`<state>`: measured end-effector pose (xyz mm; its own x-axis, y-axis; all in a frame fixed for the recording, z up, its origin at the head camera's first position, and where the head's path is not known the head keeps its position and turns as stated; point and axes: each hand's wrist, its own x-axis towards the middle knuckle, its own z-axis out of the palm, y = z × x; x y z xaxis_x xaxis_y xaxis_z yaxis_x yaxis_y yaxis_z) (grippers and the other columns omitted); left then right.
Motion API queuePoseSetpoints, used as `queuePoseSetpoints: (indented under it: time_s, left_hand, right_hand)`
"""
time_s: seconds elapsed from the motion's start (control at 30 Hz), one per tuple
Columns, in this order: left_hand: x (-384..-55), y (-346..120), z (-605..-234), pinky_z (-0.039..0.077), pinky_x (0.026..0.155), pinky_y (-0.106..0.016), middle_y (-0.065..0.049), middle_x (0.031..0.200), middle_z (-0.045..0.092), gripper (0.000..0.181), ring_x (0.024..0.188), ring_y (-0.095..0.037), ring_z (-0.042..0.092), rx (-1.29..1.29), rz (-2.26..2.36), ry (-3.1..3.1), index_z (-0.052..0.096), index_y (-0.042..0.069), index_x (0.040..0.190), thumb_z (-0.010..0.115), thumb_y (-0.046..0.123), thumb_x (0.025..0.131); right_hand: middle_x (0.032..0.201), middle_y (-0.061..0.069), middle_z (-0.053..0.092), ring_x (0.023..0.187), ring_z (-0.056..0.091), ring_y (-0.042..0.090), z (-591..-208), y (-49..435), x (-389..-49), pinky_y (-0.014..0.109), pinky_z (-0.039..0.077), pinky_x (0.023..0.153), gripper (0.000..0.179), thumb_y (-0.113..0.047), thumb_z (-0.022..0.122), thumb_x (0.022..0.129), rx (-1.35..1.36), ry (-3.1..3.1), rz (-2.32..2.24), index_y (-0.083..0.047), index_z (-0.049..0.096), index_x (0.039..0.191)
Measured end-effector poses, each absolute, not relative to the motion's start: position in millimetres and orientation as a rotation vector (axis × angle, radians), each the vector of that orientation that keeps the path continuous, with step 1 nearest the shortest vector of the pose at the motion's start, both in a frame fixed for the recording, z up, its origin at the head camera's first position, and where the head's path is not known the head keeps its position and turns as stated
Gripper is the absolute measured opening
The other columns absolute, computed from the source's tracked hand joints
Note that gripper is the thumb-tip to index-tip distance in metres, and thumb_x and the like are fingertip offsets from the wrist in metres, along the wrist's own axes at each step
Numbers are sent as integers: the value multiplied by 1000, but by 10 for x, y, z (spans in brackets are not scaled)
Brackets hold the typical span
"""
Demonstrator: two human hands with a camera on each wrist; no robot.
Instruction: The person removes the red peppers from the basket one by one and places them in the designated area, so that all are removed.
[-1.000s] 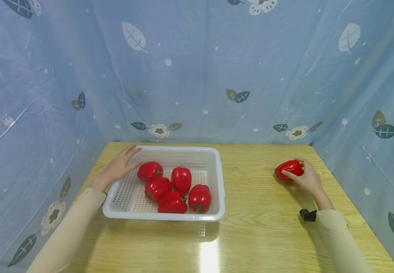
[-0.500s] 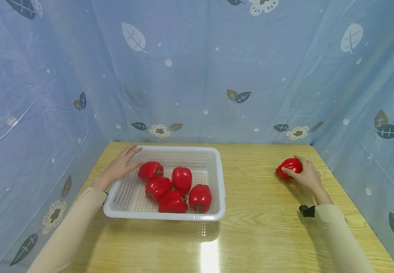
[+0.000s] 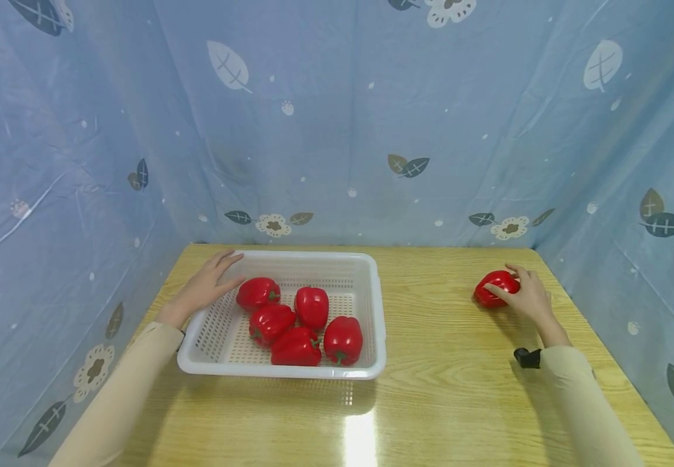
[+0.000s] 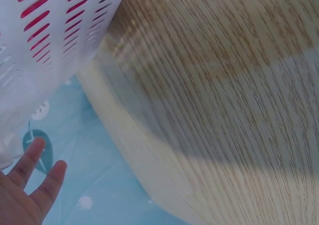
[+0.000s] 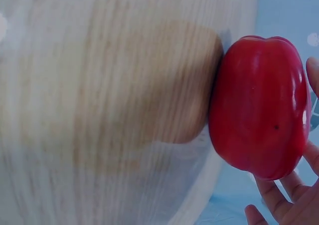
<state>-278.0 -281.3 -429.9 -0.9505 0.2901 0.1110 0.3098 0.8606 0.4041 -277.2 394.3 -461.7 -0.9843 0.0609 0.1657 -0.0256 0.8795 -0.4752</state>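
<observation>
Beside the left end of a white plastic basket (image 3: 281, 371), my left hand (image 3: 199, 288) has its fingers spread near the rim. In the left wrist view, two straight fingers (image 4: 47, 180) show below the slotted basket wall. Several red bell peppers (image 3: 294, 347) with green stems lie in the basket. At the right of the table, my right hand (image 3: 529, 298) is around another red bell pepper (image 3: 495, 289). Thumb and fingers are extended loosely around it. In the right wrist view, the thumb appears slightly apart from the pepper, and fingers partly pass behind it.
The wooden table (image 3: 430, 402) has rounded far corners. A blue patterned curtain (image 3: 325, 117) encloses it at the back and both sides. A small black object (image 3: 527, 358) sits at the right cuff.
My right hand has moved slightly upward in the head view, and its thumb has shifted over the pepper. That pepper has shifted and turned slightly. The left hand and basket stay still.
</observation>
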Motion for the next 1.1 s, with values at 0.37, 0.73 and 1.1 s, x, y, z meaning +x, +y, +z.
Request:
queuePoseSetpoints:
  time_s: [0.37,0.73,1.1]
  left_hand:
    - [-2768,-2798,-4280,23,101,-67,-14,152,18,70,137,-41,19,-485,-681,-2993,30,19,146,48,56,89]
    - [-2757,-2802,-4276,24,101,-68,-14,152,18,70,137,-41,19,-482,-683,-2987,30,19,146,48,55,89]
    - [-2756,-2805,-4273,24,101,-67,-15,152,19,70,137,-41,19,-479,-690,-2988,31,18,145,49,55,89]
  right_hand:
    - [127,32,36,109,37,48,-4460,3837,-2843,66,30,80,79,-52,62,82,10,-2856,659,-3,36,138]
    - [132,28,40,118,35,49,-4326,3572,-2973,67,30,84,76,-53,60,84,161,-2835,606,-4,38,138]
    - [129,26,44,114,41,46,-4206,3172,-3102,63,34,83,73,-51,61,83,264,-2802,623,-6,41,138]
